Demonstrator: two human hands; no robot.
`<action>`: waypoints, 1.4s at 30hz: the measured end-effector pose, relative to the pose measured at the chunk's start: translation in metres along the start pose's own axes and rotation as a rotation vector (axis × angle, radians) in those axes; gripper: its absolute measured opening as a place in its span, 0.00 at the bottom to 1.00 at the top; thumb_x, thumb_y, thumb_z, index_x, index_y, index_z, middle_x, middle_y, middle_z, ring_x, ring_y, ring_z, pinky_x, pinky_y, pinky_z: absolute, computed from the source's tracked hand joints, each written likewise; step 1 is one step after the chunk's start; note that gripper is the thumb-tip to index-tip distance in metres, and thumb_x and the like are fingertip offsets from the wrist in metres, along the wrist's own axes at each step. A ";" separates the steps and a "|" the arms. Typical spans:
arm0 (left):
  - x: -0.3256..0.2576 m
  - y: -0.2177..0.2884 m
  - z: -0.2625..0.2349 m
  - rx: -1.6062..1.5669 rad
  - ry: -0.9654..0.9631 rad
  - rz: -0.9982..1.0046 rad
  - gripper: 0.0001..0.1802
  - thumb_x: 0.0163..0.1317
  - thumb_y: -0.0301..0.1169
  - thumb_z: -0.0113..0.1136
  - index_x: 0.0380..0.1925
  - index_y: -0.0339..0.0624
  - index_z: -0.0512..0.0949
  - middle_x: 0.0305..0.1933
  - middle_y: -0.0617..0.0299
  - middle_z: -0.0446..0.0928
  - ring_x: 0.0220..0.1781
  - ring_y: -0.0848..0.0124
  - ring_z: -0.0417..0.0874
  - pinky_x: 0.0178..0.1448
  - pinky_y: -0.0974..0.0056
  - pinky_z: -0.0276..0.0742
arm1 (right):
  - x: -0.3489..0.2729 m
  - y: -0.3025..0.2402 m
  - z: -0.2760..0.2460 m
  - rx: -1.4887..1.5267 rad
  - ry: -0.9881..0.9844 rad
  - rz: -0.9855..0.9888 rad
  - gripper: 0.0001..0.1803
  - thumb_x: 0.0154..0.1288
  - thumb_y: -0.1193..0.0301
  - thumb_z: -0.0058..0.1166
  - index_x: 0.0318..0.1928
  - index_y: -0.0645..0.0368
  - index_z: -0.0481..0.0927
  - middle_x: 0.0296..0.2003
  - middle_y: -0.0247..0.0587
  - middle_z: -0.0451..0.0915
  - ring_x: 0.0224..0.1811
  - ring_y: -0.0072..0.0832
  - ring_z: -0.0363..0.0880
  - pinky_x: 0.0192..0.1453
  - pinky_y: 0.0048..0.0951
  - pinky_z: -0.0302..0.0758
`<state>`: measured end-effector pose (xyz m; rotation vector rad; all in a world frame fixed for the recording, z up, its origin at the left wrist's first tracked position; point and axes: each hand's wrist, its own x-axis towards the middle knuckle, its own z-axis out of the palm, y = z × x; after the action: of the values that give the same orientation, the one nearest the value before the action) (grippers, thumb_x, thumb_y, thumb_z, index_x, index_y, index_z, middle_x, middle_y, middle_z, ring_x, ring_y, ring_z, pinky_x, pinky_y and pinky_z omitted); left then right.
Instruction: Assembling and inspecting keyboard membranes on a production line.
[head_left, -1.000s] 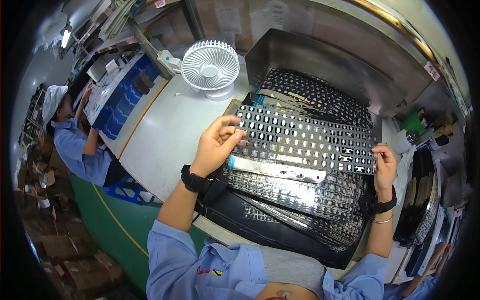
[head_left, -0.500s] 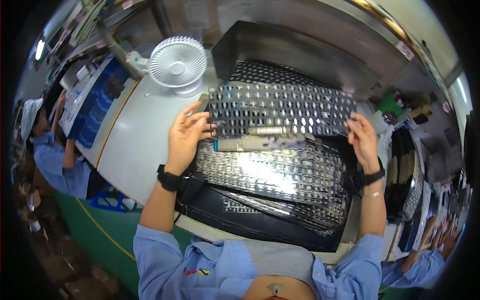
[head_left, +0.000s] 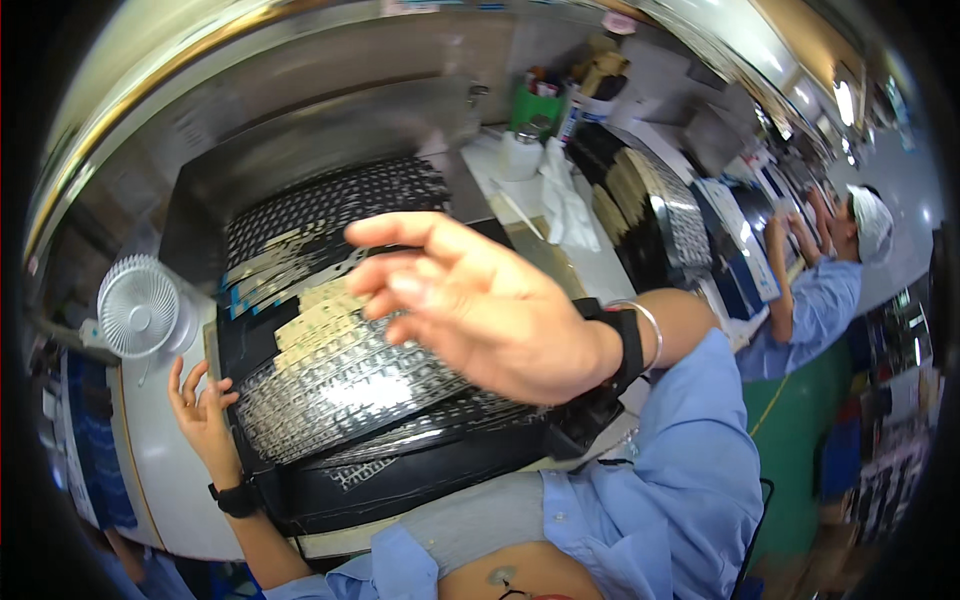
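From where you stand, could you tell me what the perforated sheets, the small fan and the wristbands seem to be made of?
The perforated sheets look like thin metal: bright, mirror-like glare and fine punched slots. The fan appears to be white plastic, matte, with a moulded grille. The band on the left hand's wrist looks like dark rubber or fabric; I cannot tell which. The right hand wears a similar black band and a thin shiny bangle, probably metal.

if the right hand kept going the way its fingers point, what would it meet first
The right hand is raised, open and empty, fingers pointing toward the person's left. Probably the stack of perforated metal sheets below and beyond its fingertips, then the small white fan. Its height above them is unclear, so it might pass over.
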<state>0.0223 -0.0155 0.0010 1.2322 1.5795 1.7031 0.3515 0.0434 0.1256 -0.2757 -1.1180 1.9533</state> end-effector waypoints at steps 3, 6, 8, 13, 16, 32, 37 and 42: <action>0.004 0.000 0.008 0.029 -0.007 -0.003 0.28 0.64 0.27 0.51 0.63 0.40 0.57 0.52 0.54 0.70 0.39 0.73 0.78 0.40 0.72 0.76 | 0.012 0.004 -0.008 0.062 0.035 -0.141 0.20 0.70 0.71 0.43 0.60 0.59 0.62 0.47 0.37 0.73 0.47 0.22 0.71 0.51 0.25 0.68; 0.009 0.001 0.014 0.044 -0.008 0.038 0.27 0.64 0.27 0.50 0.63 0.41 0.57 0.52 0.54 0.70 0.39 0.72 0.78 0.40 0.72 0.76 | 0.035 0.012 -0.078 0.145 0.284 -0.275 0.17 0.66 0.74 0.49 0.54 0.58 0.67 0.42 0.35 0.72 0.40 0.20 0.72 0.43 0.22 0.71; 0.006 0.013 0.012 0.033 0.033 0.060 0.26 0.65 0.27 0.50 0.63 0.42 0.58 0.54 0.55 0.70 0.40 0.73 0.78 0.40 0.73 0.76 | 0.043 0.022 -0.121 0.249 0.496 -0.383 0.16 0.65 0.75 0.49 0.53 0.55 0.68 0.37 0.34 0.73 0.37 0.21 0.71 0.40 0.21 0.72; -0.001 0.003 0.004 0.039 0.024 0.068 0.26 0.64 0.26 0.51 0.62 0.41 0.59 0.52 0.54 0.71 0.41 0.71 0.78 0.40 0.71 0.77 | 0.031 0.046 -0.170 -0.645 0.757 -0.623 0.20 0.62 0.76 0.52 0.55 0.55 0.67 0.43 0.31 0.68 0.38 0.19 0.67 0.42 0.20 0.67; 0.007 -0.011 0.005 0.175 -0.082 0.142 0.23 0.61 0.22 0.53 0.58 0.39 0.65 0.51 0.56 0.72 0.50 0.70 0.75 0.53 0.67 0.72 | 0.020 0.021 -0.162 -1.221 0.257 -0.244 0.16 0.60 0.70 0.57 0.49 0.56 0.74 0.47 0.36 0.70 0.47 0.22 0.69 0.48 0.23 0.69; 0.005 0.007 -0.003 0.609 -0.194 0.220 0.13 0.48 0.26 0.67 0.33 0.36 0.74 0.47 0.55 0.74 0.52 0.65 0.73 0.55 0.63 0.67 | 0.047 0.034 -0.144 -0.955 0.012 0.142 0.06 0.58 0.75 0.59 0.34 0.63 0.78 0.27 0.27 0.77 0.23 0.10 0.70 0.26 0.14 0.65; 0.004 0.001 0.000 0.021 -0.027 -0.085 0.06 0.59 0.27 0.61 0.31 0.36 0.74 0.26 0.69 0.76 0.25 0.85 0.71 0.28 0.79 0.66 | 0.042 0.037 -0.142 -0.903 0.123 0.055 0.06 0.61 0.75 0.57 0.37 0.62 0.76 0.26 0.25 0.75 0.22 0.07 0.67 0.23 0.09 0.61; 0.001 0.002 0.000 -0.091 -0.056 -0.085 0.05 0.62 0.26 0.57 0.34 0.38 0.72 0.29 0.66 0.77 0.26 0.84 0.74 0.27 0.78 0.71 | 0.039 0.038 -0.144 -0.864 0.148 -0.021 0.05 0.61 0.76 0.56 0.38 0.62 0.76 0.28 0.27 0.76 0.24 0.08 0.68 0.25 0.10 0.62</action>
<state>0.0224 -0.0153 0.0029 1.1417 1.4838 1.6538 0.3850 0.1513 0.0202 -0.8393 -1.7946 1.2974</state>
